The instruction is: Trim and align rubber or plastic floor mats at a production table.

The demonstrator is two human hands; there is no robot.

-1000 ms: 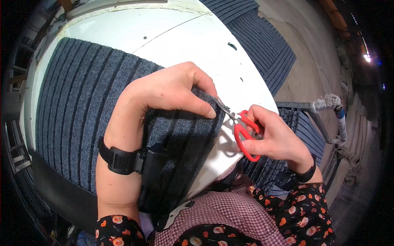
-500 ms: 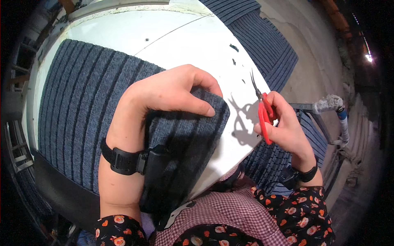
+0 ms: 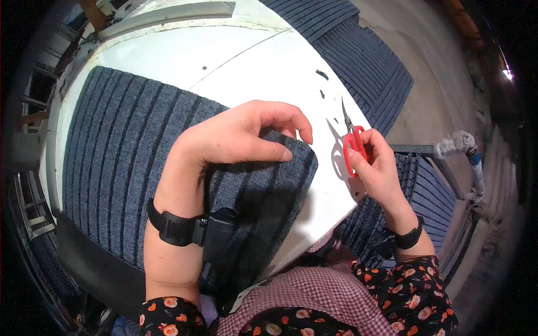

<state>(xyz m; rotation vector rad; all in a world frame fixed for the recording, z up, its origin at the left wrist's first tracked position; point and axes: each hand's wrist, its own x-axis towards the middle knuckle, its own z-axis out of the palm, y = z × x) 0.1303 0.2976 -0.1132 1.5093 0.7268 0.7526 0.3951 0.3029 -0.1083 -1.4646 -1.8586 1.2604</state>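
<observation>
A blue-grey ribbed mat (image 3: 117, 151) lies across a white table (image 3: 235, 61). My left hand (image 3: 235, 140) grips the mat's near corner, fingers curled over its edge, thumb on top. My right hand (image 3: 378, 168) holds small red-handled scissors (image 3: 353, 143) just right of that corner, blades closed and pointing up and away from the mat. The scissors hang over the white surface, apart from the mat. A black strap and device sit on my left wrist (image 3: 190, 229), a black band on my right wrist.
More blue ribbed mats (image 3: 364, 50) hang off the table's far right side and another (image 3: 426, 190) lies below my right hand. Small dark scraps (image 3: 321, 74) dot the white top. A white pipe (image 3: 471, 162) runs along the right by the concrete floor.
My right hand has drawn the scissors away from the mat's corner, to the right and up, turning the blades upward. My left hand keeps hold of the corner.
</observation>
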